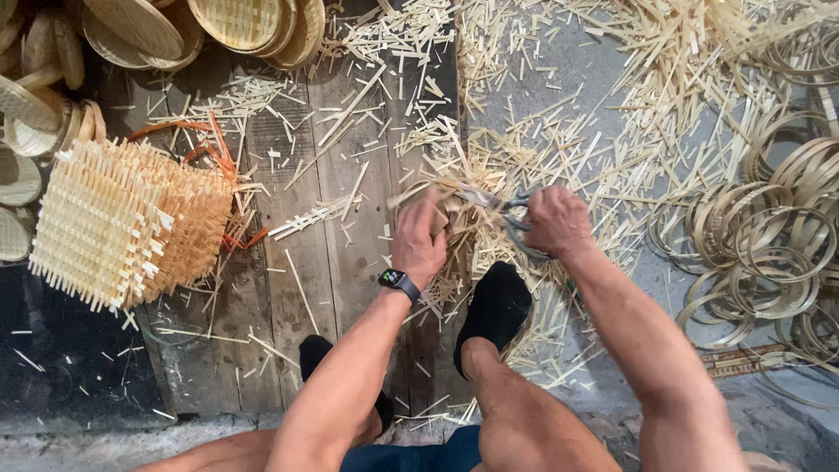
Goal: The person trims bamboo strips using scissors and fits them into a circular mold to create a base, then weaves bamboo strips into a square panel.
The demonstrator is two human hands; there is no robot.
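My left hand grips a small woven bamboo piece, fingers closed around it, holding it up just above the floor planks. My right hand is closed on the handles of scissors, blades pointing left at the piece's ragged edge. Blades look nearly closed; blurred, hard to tell.

To trim well, I judge: keep the left grip firm near the cut edge so the weave doesn't flex, feed the blades square to the sticking-out strips, snip flush with the rim, rotate the piece with the left hand rather than twisting the scissors. Keep left fingertips behind the blade line.

A smartwatch sits on my left wrist. My feet in black socks rest just below the hands. Bamboo offcuts litter the wooden planks and concrete all around. Left: a stack of untrimmed woven mats with orange cord beside it. Top left: finished round baskets. Right, well apart: a pile of bamboo hoops.
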